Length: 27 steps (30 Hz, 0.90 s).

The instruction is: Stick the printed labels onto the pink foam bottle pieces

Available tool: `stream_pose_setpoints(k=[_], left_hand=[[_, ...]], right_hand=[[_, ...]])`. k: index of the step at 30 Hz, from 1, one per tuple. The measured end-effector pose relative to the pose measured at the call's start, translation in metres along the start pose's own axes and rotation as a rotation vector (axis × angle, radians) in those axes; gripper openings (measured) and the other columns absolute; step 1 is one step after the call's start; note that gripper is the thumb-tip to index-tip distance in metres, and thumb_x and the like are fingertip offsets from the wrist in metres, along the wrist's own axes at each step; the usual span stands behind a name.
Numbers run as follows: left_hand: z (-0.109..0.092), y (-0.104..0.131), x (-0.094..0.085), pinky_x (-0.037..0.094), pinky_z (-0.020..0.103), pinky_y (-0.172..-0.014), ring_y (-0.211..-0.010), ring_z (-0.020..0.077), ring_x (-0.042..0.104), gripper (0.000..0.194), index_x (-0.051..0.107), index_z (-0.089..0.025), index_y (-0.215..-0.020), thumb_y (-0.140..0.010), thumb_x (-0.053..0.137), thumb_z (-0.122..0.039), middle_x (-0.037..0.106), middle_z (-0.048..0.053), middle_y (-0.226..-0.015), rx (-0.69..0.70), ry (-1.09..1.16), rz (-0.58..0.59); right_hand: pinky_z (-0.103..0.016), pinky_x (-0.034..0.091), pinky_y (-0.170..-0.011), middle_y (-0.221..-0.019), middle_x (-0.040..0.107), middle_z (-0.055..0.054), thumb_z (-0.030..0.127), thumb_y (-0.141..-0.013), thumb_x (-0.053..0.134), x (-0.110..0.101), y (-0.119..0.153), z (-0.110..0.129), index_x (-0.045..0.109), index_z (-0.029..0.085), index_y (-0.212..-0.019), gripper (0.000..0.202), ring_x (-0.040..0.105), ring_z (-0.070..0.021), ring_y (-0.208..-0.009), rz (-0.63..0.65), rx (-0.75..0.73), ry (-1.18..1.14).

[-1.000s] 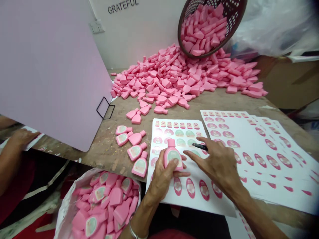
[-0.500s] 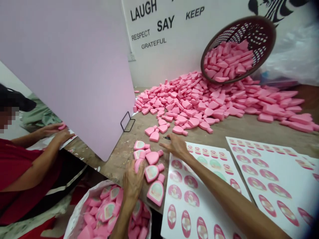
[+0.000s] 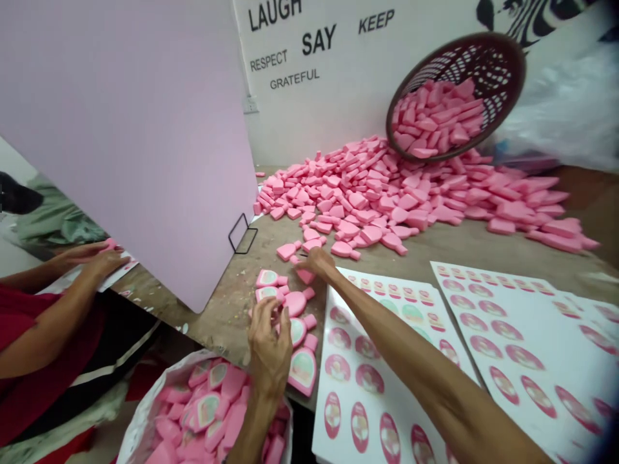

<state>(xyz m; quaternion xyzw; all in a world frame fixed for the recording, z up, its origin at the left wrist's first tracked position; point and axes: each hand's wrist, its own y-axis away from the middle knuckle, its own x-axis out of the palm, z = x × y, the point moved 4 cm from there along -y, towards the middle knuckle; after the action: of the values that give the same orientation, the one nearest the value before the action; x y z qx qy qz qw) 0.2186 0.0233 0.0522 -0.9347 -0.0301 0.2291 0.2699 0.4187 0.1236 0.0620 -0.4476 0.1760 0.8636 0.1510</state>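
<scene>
My left hand (image 3: pixel 269 341) is curled over a small pink bottle-shaped piece (image 3: pixel 278 314), mostly hidden by its fingers. Around it lie several similar pieces; one labelled piece (image 3: pixel 303 368) carries a pale green and white sticker, and a plain one (image 3: pixel 297 300) shows no label. Farther forward, my right hand (image 3: pixel 318 264) is closed around a thin dark tool (image 3: pixel 304 256), whose kind I cannot make out. Its fingers reach down to another pink piece (image 3: pixel 305 275) at the near edge of the heap.
A large heap of pink pieces (image 3: pixel 367 187) spreads from a tipped brown basket (image 3: pixel 512 71). Sticker sheets (image 3: pixel 387 361) lie at right. Below the table edge stands a white sack (image 3: pixel 140 419) of pink pieces. A pale panel (image 3: pixel 159 161) separates me from a co-worker's arms (image 3: pixel 62 283).
My right hand has moved slightly forward and left, onto a pink piece at the heap's edge. My left hand has shifted slightly right, its fingers now covering the piece it held. The view has turned slightly.
</scene>
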Motion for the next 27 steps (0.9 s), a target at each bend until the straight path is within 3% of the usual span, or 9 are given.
stream_pose_setpoints(k=[3,6,9,11,13,15,17,20,27], left_hand=[[-0.014,-0.001,0.009,0.049,0.038,-0.091,-0.113,0.024,0.054,0.039,0.056,-0.019,-0.118,-0.083,0.063,-0.036,0.055,0.013,-0.125,-0.146,0.169,0.031],[-0.039,0.015,0.037,0.049,0.036,-0.094,-0.115,0.0242,0.055,0.047,0.054,-0.019,-0.123,-0.082,0.063,-0.04,0.057,0.012,-0.126,-0.37,0.535,0.348],[-0.071,0.051,0.069,0.053,0.033,-0.084,-0.097,0.0218,0.064,0.042,0.059,-0.017,-0.116,-0.083,0.061,-0.043,0.066,0.009,-0.109,-0.58,0.815,0.639],[-0.088,0.072,0.084,0.054,0.03,-0.077,-0.088,0.0198,0.066,0.039,0.062,-0.016,-0.11,-0.082,0.064,-0.043,0.068,0.008,-0.099,-0.643,0.883,0.689],[-0.101,0.088,0.094,0.054,0.027,-0.072,-0.082,0.0184,0.066,0.035,0.063,-0.014,-0.102,-0.081,0.065,-0.042,0.068,0.006,-0.088,-0.667,0.874,0.736],[-0.11,0.097,0.102,0.054,0.027,-0.07,-0.076,0.0177,0.067,0.032,0.062,-0.013,-0.093,-0.081,0.064,-0.043,0.066,0.005,-0.081,-0.676,0.802,0.795],[-0.116,0.102,0.109,0.054,0.027,-0.066,-0.068,0.0175,0.068,0.033,0.061,-0.012,-0.089,-0.081,0.063,-0.044,0.065,0.005,-0.078,-0.678,0.712,0.846],[-0.118,0.106,0.12,0.054,0.028,-0.057,-0.061,0.0182,0.067,0.036,0.059,-0.013,-0.091,-0.081,0.06,-0.048,0.063,0.005,-0.075,-0.626,0.594,0.87],[-0.112,0.114,0.132,0.052,0.028,-0.061,-0.066,0.0182,0.066,0.036,0.057,-0.017,-0.095,-0.085,0.053,-0.051,0.062,0.003,-0.074,-0.492,0.491,0.866]], right_hand=[[-0.023,0.032,-0.052,-0.069,0.055,0.0,0.056,-0.071,0.064,-0.025,0.04,-0.017,0.062,0.014,-0.076,0.042,0.048,-0.0108,-0.062,0.065,-0.106,-0.143],[-0.023,0.028,-0.051,-0.064,0.047,0.003,0.061,-0.073,0.062,-0.043,0.101,-0.043,0.057,0.016,-0.07,0.045,0.041,-0.0086,-0.058,0.222,-0.266,-0.504],[-0.024,0.033,-0.055,-0.068,0.049,0.002,0.056,-0.075,0.063,-0.057,0.158,-0.085,0.059,0.016,-0.075,0.04,0.043,-0.0098,-0.062,0.263,-0.283,-0.689],[-0.025,0.037,-0.061,-0.077,0.056,0.0,0.054,-0.08,0.058,-0.066,0.185,-0.123,0.062,0.017,-0.087,0.038,0.048,-0.0123,-0.068,0.164,-0.22,-0.658],[-0.028,0.041,-0.066,-0.086,0.06,-0.003,0.054,-0.087,0.049,-0.077,0.204,-0.168,0.061,0.019,-0.097,0.038,0.053,-0.0154,-0.075,-0.047,-0.123,-0.565],[-0.03,0.042,-0.068,-0.086,0.062,-0.004,0.051,-0.091,0.042,-0.086,0.221,-0.21,0.058,0.02,-0.098,0.036,0.054,-0.0172,-0.076,-0.281,-0.026,-0.422],[-0.031,0.041,-0.068,-0.081,0.062,-0.004,0.046,-0.092,0.042,-0.084,0.233,-0.239,0.057,0.021,-0.09,0.029,0.054,-0.0179,-0.073,-0.375,0.015,-0.268],[-0.033,0.04,-0.071,-0.08,0.064,-0.004,0.037,-0.091,0.047,-0.071,0.241,-0.251,0.057,0.021,-0.084,0.02,0.055,-0.0191,-0.075,-0.419,-0.054,-0.099],[-0.034,0.034,-0.07,-0.081,0.067,-0.005,0.028,-0.091,0.051,-0.054,0.238,-0.224,0.061,0.018,-0.086,0.014,0.055,-0.02,-0.076,-0.605,-0.237,0.243]])
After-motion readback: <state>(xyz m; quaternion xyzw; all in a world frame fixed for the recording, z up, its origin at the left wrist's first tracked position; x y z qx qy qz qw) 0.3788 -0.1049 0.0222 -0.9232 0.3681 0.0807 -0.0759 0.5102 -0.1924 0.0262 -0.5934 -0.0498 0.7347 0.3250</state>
